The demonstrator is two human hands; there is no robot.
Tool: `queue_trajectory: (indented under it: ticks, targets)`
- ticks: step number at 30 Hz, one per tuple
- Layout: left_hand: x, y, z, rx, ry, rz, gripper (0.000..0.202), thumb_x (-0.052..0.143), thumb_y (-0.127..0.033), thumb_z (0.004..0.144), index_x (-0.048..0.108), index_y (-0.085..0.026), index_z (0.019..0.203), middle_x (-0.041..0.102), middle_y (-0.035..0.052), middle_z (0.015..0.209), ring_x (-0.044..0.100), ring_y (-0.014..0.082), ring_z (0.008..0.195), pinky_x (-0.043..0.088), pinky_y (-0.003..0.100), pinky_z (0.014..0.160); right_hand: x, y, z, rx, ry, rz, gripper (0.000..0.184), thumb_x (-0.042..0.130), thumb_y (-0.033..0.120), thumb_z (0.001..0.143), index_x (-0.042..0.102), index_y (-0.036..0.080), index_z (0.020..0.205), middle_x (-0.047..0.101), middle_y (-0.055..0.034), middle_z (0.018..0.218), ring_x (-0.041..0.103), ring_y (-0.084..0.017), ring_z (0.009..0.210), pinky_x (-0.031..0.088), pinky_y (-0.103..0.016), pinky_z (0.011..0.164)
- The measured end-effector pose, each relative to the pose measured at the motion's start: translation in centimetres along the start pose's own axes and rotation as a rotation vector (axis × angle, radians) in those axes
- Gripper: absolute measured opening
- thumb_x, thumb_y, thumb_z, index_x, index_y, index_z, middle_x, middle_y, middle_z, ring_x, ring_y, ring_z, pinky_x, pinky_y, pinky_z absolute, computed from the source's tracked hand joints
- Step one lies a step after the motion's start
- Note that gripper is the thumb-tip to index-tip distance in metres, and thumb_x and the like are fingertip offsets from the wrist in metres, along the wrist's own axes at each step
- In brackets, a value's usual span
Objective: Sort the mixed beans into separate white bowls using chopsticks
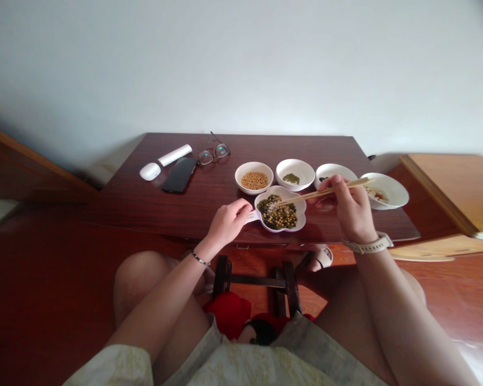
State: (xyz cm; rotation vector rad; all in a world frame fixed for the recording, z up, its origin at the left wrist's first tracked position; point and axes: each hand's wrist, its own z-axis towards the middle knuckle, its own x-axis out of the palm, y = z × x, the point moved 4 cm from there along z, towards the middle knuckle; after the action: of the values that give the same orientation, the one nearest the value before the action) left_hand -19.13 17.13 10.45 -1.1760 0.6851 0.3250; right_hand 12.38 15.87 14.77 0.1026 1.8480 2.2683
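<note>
My right hand [350,210] is closed around a pair of wooden chopsticks [306,197], whose tips reach into a flower-shaped white dish [301,220] full of mixed dark, green and yellow beans. My left hand [227,221] grips that dish's small handle at its left side. Behind the dish stand a white bowl of yellow beans [254,177], a white bowl with a few green beans [295,173], a third white bowl [335,172] partly hidden by my right hand, and a wider white bowl [390,191] at the right.
On the dark wooden table [153,203] at the back left lie a white mouse [150,171], a white cylinder [174,155], a black phone [179,174] and glasses [213,153]. A light wooden surface [454,187] adjoins the table's right side. My knees sit below the front edge.
</note>
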Motion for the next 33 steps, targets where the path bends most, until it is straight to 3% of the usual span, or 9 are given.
queue_trajectory:
  ticks: [4, 10, 16, 19, 27, 33]
  targets:
    - [0.1, 0.1, 0.0, 0.000, 0.000, 0.003, 0.032, 0.054, -0.039, 0.116, 0.078, -0.022, 0.104, 0.084, 0.0038, 0.097, 0.074, 0.0203, 0.084, 0.046, 0.030, 0.076, -0.7, -0.2, 0.4, -0.073, -0.062, -0.116, 0.053, 0.066, 0.072, 0.107, 0.077, 0.022, 0.096, 0.082, -0.0109, 0.082, 0.082, -0.026, 0.073, 0.064, -0.031, 0.057]
    - [0.0, 0.0, 0.0, 0.000, -0.004, -0.001, 0.031, 0.055, -0.038, 0.115, 0.078, -0.022, 0.104, 0.084, 0.0038, 0.098, 0.075, 0.0204, 0.085, 0.045, 0.030, 0.076, 0.2, -0.7, 0.3, -0.005, 0.139, -0.099, 0.050, 0.068, 0.072, 0.106, 0.078, 0.024, 0.097, 0.084, -0.0085, 0.086, 0.081, -0.025, 0.074, 0.067, -0.034, 0.063]
    - [-0.1, -0.1, -0.1, 0.001, -0.005, 0.003, 0.031, 0.055, -0.038, 0.115, 0.078, -0.021, 0.103, 0.084, 0.0041, 0.097, 0.075, 0.0205, 0.084, 0.045, 0.030, 0.075, -0.7, -0.6, 0.6, -0.035, 0.004, -0.077, 0.049, 0.065, 0.071, 0.108, 0.078, 0.024, 0.099, 0.083, -0.0095, 0.085, 0.082, -0.025, 0.076, 0.064, -0.032, 0.060]
    - [0.0, 0.0, 0.0, 0.004, -0.009, -0.006, 0.030, 0.055, -0.038, 0.115, 0.078, -0.022, 0.104, 0.084, 0.0040, 0.097, 0.075, 0.0205, 0.084, 0.046, 0.030, 0.076, -0.5, -0.7, 1.0, -0.062, 0.018, -0.149, 0.050, 0.067, 0.072, 0.106, 0.078, 0.024, 0.099, 0.083, -0.0095, 0.085, 0.080, -0.024, 0.074, 0.064, -0.032, 0.060]
    - [0.0, 0.1, -0.1, 0.000, -0.003, 0.008, 0.031, 0.055, -0.039, 0.116, 0.078, -0.022, 0.104, 0.084, 0.0039, 0.099, 0.075, 0.0204, 0.084, 0.046, 0.030, 0.076, -1.0, -1.0, 0.8, 0.064, 0.117, -0.046, 0.050, 0.074, 0.071, 0.103, 0.077, 0.023, 0.091, 0.079, -0.0089, 0.076, 0.077, -0.023, 0.067, 0.065, -0.033, 0.065]
    - [0.0, 0.1, 0.0, -0.004, -0.001, 0.006, 0.031, 0.055, -0.038, 0.116, 0.078, -0.022, 0.104, 0.084, 0.0039, 0.096, 0.075, 0.0202, 0.083, 0.046, 0.030, 0.075, -1.9, -0.6, 1.2, -0.006, -0.059, -0.012, 0.052, 0.067, 0.073, 0.105, 0.076, 0.023, 0.092, 0.078, -0.0072, 0.075, 0.071, -0.019, 0.060, 0.059, -0.030, 0.055]
